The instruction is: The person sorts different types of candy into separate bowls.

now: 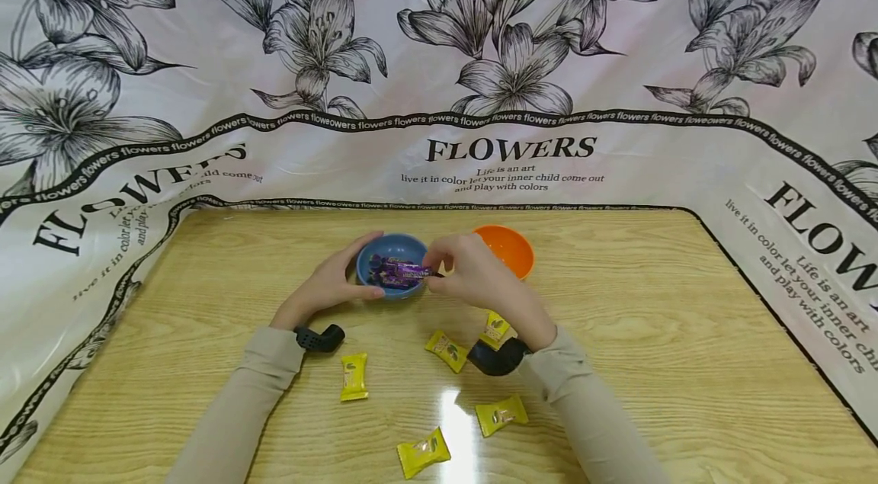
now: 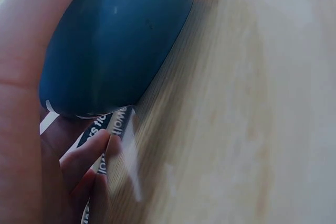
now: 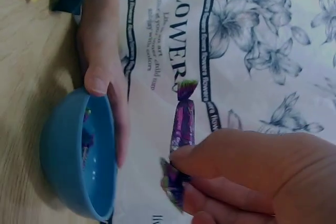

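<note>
Purple-wrapped candies (image 1: 391, 282) lie inside a blue bowl (image 1: 392, 242) on the wooden table. My left hand (image 1: 331, 284) holds this bowl from its left side, thumb at the near rim and fingers round the far side. Above the bowl's right part, my right hand (image 1: 473, 267) pinches a purple-wrapped candy (image 3: 184, 124) with twisted ends between thumb and fingers. In the left wrist view the bowl's outer wall (image 2: 115, 40) fills the upper part, so its contents are hidden there.
Behind my right hand stands an orange bowl (image 1: 517, 251), partly covered by that hand. Several yellow-wrapped candies, such as one near my left forearm (image 1: 354, 376) and another by my right (image 1: 502, 415), are scattered nearer to me. A flower-printed cloth (image 1: 507, 198) borders the table.
</note>
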A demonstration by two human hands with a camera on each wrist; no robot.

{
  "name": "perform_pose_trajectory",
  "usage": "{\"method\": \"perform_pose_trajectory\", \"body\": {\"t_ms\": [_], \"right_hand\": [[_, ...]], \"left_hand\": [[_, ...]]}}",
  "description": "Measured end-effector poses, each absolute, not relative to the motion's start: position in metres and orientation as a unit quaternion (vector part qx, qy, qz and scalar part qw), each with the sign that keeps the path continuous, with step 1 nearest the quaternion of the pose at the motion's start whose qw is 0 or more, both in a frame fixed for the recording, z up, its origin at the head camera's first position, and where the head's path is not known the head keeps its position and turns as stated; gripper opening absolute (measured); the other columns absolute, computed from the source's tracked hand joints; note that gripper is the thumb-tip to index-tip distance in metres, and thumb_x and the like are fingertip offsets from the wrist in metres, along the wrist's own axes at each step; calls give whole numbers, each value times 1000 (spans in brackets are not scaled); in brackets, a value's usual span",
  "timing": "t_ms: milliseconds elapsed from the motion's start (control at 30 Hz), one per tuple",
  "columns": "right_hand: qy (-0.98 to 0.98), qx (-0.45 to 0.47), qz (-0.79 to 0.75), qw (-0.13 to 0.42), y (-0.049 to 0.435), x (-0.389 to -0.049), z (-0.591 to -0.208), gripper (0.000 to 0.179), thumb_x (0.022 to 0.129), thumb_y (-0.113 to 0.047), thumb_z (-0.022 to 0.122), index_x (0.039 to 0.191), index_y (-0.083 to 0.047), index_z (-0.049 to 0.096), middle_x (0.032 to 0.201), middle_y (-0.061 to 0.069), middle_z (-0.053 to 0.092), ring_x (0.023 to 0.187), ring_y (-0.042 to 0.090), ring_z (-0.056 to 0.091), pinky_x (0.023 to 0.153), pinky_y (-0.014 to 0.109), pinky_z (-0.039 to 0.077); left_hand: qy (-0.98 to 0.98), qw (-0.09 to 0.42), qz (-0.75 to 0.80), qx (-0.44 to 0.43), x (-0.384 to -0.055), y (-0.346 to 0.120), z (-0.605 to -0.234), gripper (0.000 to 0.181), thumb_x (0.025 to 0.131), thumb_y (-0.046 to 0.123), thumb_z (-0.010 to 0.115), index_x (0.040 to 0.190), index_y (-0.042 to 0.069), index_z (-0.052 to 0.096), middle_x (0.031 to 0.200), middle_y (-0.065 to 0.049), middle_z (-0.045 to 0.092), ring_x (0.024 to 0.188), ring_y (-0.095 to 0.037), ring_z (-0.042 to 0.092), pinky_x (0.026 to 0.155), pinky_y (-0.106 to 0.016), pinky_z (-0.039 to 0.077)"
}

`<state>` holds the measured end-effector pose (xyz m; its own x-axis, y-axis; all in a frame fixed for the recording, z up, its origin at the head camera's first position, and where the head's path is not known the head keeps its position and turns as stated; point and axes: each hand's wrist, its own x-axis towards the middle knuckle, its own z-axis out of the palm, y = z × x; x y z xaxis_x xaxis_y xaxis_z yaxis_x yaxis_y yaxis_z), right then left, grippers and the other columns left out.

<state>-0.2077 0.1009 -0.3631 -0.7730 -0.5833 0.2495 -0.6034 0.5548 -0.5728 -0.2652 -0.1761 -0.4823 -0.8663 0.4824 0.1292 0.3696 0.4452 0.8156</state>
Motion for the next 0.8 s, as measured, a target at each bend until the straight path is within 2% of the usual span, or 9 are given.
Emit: {"method": "perform_pose_trajectory", "body": {"t_ms": [267,467,600,800], "right_hand": [[-889,280,358,48,71,-234,-391,12,85,-7,76,95,-3,74,86,6,68,73,20,55,64,28,46],[-907,288,297,76,59,-240,-418,12,85,-8,77,96,-1,76,91,9,70,86,25,62,78,37,52],[-927,285,226,92,55,-239,-425,12,85,-12,78,95,-5,78,91,7,71,87,24,60,85,39,48],[-943,277,149,110,51,-237,-427,13,85,-17,78,96,-10,79,93,4,72,87,23,58,84,40,45]], "left_hand": [[851,66,458,247,-265,-178,-483,99,78,42,84,157,37,25,158,-3,33,143,-31,33,113,-61,22],[849,65,462,250,-265,-178,-484,98,79,41,84,157,35,26,158,-2,34,142,-29,34,113,-59,23],[852,65,457,247,-265,-177,-483,99,78,42,84,158,35,26,158,-3,34,142,-30,35,113,-60,24],[852,69,458,243,-265,-176,-482,100,77,42,85,158,35,26,158,-4,34,142,-32,34,112,-61,23]]}}
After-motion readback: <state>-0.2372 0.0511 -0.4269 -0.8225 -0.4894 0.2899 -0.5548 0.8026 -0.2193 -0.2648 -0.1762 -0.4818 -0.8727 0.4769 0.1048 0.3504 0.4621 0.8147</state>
